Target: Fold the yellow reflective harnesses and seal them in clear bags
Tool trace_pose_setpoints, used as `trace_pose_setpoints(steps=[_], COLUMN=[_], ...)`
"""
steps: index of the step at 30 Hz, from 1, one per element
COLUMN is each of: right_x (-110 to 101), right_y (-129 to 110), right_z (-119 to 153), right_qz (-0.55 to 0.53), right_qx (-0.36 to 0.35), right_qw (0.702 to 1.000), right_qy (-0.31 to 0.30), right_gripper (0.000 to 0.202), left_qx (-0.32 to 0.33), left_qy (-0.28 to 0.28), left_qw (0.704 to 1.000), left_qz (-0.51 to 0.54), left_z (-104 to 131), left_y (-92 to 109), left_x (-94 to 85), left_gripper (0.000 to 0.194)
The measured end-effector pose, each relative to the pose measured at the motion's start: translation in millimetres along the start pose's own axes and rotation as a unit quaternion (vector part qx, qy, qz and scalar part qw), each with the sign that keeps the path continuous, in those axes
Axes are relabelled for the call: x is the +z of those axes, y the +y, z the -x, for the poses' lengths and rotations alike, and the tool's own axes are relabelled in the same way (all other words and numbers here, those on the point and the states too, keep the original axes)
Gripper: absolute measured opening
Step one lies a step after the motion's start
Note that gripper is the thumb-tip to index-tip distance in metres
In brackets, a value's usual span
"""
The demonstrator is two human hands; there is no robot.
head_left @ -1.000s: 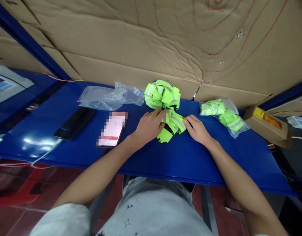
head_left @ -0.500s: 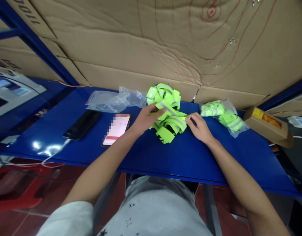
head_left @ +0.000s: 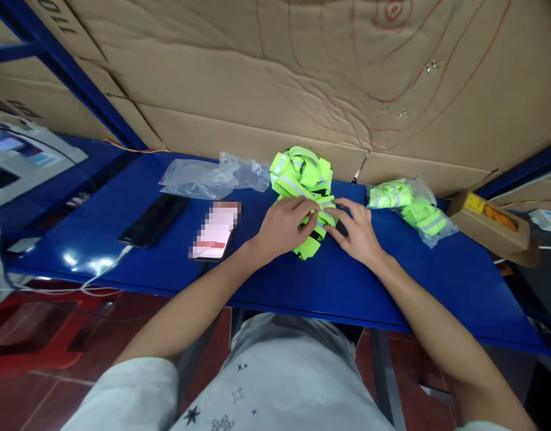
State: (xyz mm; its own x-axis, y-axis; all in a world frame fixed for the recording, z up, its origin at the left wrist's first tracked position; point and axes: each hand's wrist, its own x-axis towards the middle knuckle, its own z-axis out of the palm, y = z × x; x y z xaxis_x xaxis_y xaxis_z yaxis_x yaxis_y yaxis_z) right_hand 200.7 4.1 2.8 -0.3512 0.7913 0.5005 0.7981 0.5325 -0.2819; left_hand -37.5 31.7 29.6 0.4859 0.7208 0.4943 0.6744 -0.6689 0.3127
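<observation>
A bundle of neon-green reflective straps lies on the blue table between my hands. My left hand closes over its left side, fingers curled on the straps. My right hand presses against its right side, fingertips on the same straps. Behind them a larger pile of green reflective straps is heaped near the cardboard wall. Most of the bundle is hidden under my fingers.
A clear bag of green straps lies to the right, a cardboard box beyond it. Empty plastic bags sit at the back left. A lit phone and a dark phone lie on the left.
Both hands have drawn together over the small strap bundle, squeezing it more compact; the loop that was lifted half a second ago is now pressed down.
</observation>
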Motion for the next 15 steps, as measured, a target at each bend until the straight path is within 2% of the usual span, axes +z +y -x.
trace_pose_setpoints(steps=[2,5,7,9,12,15], right_x=[2.2,5.7,6.3,5.1,2.2,0.5], right_y=[3.3,7.4,6.5,2.4,-5.8,-11.0], right_z=[-0.2,0.7,1.2,1.1,0.5,0.8], right_qz=[-0.035,-0.07,-0.061,-0.043,-0.028,-0.009], right_qx=[0.045,0.106,0.101,0.058,-0.009,-0.055], right_qw=[0.998,0.992,0.993,0.997,0.999,0.998], right_qy=[0.002,0.013,0.029,0.037,0.018,-0.018], right_gripper=[0.032,0.033,0.033,0.032,0.032,0.033], left_qx=[-0.007,-0.044,-0.06,-0.07,-0.061,-0.026], left_qy=[-0.084,-0.137,-0.152,-0.167,-0.157,-0.098], left_qw=[0.996,0.986,0.982,0.98,0.985,0.995], left_qz=[-0.034,-0.088,-0.09,-0.083,-0.047,-0.02], left_z=[4.2,8.0,8.8,8.5,7.0,4.9], left_y=[6.8,13.3,15.6,16.2,14.2,9.3], left_x=[2.1,5.8,6.0,5.2,5.2,7.2], left_gripper=[0.033,0.053,0.062,0.065,0.054,0.043])
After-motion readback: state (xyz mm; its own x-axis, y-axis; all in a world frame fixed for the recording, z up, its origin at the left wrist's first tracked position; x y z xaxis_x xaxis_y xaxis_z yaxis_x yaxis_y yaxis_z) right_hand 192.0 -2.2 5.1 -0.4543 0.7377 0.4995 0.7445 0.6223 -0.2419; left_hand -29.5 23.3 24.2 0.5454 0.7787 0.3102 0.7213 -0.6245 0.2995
